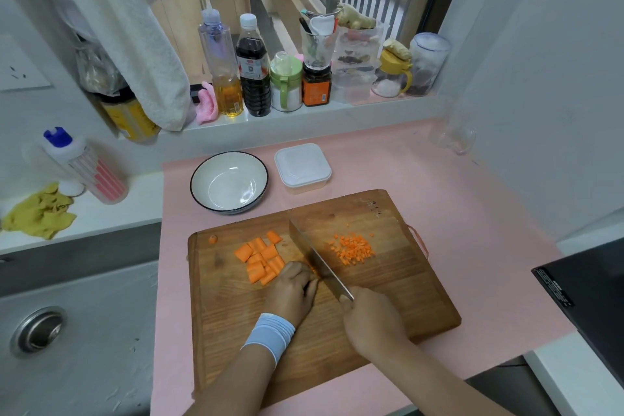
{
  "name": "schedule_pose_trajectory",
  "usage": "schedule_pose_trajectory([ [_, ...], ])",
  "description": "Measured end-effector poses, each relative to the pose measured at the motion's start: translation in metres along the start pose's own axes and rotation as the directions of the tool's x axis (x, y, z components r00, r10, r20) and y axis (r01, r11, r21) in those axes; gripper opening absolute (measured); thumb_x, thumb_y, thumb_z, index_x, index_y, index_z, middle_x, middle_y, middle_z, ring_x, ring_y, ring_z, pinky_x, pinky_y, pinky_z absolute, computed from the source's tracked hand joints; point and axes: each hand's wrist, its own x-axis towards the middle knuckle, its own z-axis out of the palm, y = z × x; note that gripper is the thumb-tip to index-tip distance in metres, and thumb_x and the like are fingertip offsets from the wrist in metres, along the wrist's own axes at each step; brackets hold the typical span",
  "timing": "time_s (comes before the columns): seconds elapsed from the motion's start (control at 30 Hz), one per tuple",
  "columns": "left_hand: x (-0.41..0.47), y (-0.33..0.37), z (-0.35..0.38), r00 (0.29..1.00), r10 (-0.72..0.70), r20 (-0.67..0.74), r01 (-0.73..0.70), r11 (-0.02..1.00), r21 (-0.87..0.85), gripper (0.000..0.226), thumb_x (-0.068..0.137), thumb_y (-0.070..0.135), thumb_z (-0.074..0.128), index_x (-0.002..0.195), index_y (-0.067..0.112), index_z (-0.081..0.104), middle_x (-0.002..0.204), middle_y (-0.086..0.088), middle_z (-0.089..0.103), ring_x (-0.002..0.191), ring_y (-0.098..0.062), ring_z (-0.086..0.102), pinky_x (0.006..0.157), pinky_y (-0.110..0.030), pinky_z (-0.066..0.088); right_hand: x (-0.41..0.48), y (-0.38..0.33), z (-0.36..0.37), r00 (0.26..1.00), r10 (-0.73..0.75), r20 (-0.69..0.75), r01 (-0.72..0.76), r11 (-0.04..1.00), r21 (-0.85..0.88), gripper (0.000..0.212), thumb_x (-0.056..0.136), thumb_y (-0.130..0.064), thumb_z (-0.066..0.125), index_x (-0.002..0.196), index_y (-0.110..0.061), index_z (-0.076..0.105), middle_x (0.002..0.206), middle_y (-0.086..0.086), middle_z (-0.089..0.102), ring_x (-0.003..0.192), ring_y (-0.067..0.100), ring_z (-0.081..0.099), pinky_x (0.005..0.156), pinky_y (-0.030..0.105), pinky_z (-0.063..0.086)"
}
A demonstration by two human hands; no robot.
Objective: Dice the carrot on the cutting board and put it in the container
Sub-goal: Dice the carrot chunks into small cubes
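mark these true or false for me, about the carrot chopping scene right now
1. The right hand holds the knife. True.
2. The diced carrot is already in the bowl. False: the bowl holds nothing, and the dice lie on the cutting board, right of the blade.
3. The container beyond the board has its lid on. True.
4. The larger carrot chunks lie right of the knife. False: they lie left of it, next to the left hand.
5. The left hand holds a carrot piece against the blade. True, though its fingers hide most of the piece.
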Motion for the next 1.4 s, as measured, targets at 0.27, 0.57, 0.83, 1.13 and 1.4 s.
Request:
schedule_pose_trajectory([
  [0.27, -0.001, 0.000, 0.001, 1.000, -0.005, -0.002, 0.005, 1.000, 0.001, 0.010, 0.074, 0.004, 0.079, 0.076, 0.011, 0.073, 0.079, 0.001, 0.063, 0.084, -0.008, 0.052, 0.075, -0.013, 0.042, -0.004, 0.006, 0.001, 1.000, 0.008, 0.019, -0.008, 1.000, -0.027, 0.029, 0.103, -0.036, 0.040, 0.110, -0.028, 0.067, 0.100, -0.006, 0.070, 0.097, 0.019, 0.065, 0.083, 0.033, 0.052],
  [0.57, -0.001, -0.001, 0.000, 1.000, -0.011, 0.018, 0.011, 1.000, -0.013, 0.010, 0.075, 0.004, 0.079, 0.080, 0.011, 0.074, 0.083, 0.001, 0.065, 0.086, -0.008, 0.053, 0.081, -0.009, 0.039, 0.008, -0.004, -0.002, 0.998, 0.025, 0.056, -0.024, 1.000, -0.010, 0.027, 0.104, -0.034, 0.043, 0.107, -0.021, 0.066, 0.100, -0.001, 0.070, 0.091, 0.021, 0.064, 0.073, 0.029, 0.044],
  [0.83, -0.006, -0.002, -0.005, 0.996, -0.075, -0.039, 0.070, 0.991, -0.110, 0.014, 0.078, 0.004, 0.074, 0.091, 0.009, 0.070, 0.095, 0.001, 0.062, 0.091, -0.007, 0.057, 0.085, -0.011, 0.044, 0.009, -0.004, -0.005, 0.997, 0.033, 0.067, -0.033, 0.999, 0.003, 0.028, 0.104, -0.035, 0.043, 0.104, -0.020, 0.067, 0.097, -0.001, 0.069, 0.093, 0.019, 0.066, 0.084, 0.037, 0.055],
  [1.13, -0.005, -0.004, -0.001, 1.000, 0.006, 0.010, -0.005, 1.000, -0.017, 0.008, 0.080, 0.004, 0.074, 0.080, 0.012, 0.071, 0.085, 0.002, 0.062, 0.087, -0.011, 0.056, 0.076, -0.020, 0.048, 0.005, -0.003, -0.003, 0.999, 0.013, 0.032, -0.013, 1.000, -0.026, 0.027, 0.105, -0.034, 0.041, 0.106, -0.023, 0.066, 0.098, -0.004, 0.068, 0.093, 0.020, 0.064, 0.073, 0.031, 0.045],
  [1.4, -0.006, -0.005, -0.001, 1.000, -0.005, 0.021, 0.006, 1.000, -0.021, 0.009, 0.079, 0.003, 0.075, 0.080, 0.011, 0.072, 0.084, 0.001, 0.063, 0.088, -0.010, 0.056, 0.079, -0.013, 0.043, -0.006, 0.004, -0.001, 1.000, 0.014, 0.028, -0.012, 0.997, -0.074, 0.026, 0.102, -0.035, 0.042, 0.104, -0.027, 0.066, 0.098, -0.004, 0.070, 0.097, 0.021, 0.065, 0.080, 0.032, 0.050],
])
